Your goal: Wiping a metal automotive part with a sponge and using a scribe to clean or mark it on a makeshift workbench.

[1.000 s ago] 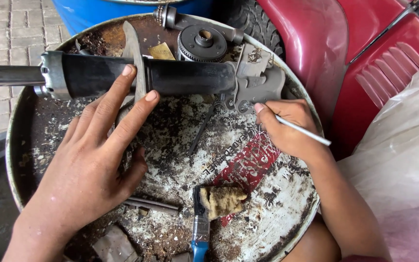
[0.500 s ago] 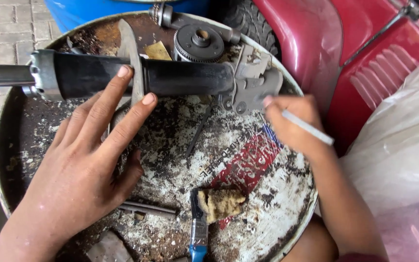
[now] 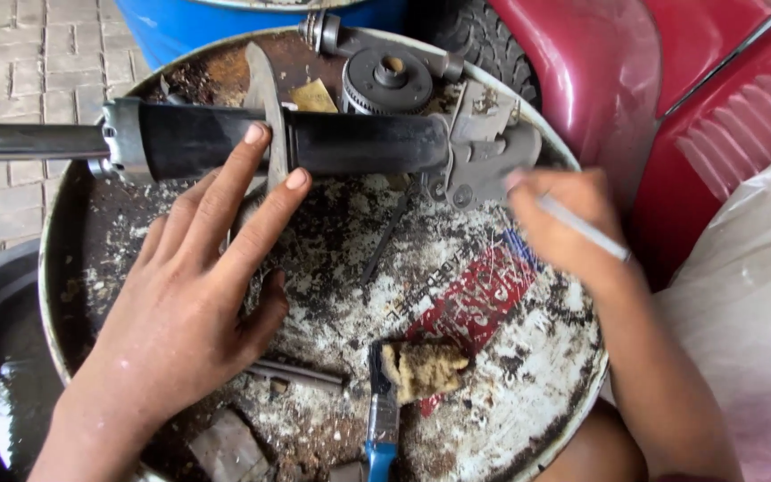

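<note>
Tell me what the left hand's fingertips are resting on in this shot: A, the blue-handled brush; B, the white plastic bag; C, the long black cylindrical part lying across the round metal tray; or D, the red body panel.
C: the left hand stretches two fingertips onto the black cylindrical part lying across the top of the tray, while the blue-handled brush lies untouched near the tray's lower edge.

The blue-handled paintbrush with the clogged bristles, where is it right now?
In the head view, the blue-handled paintbrush lies near the bottom edge of the round metal drum lid, between the left hand and the right forearm.
</note>
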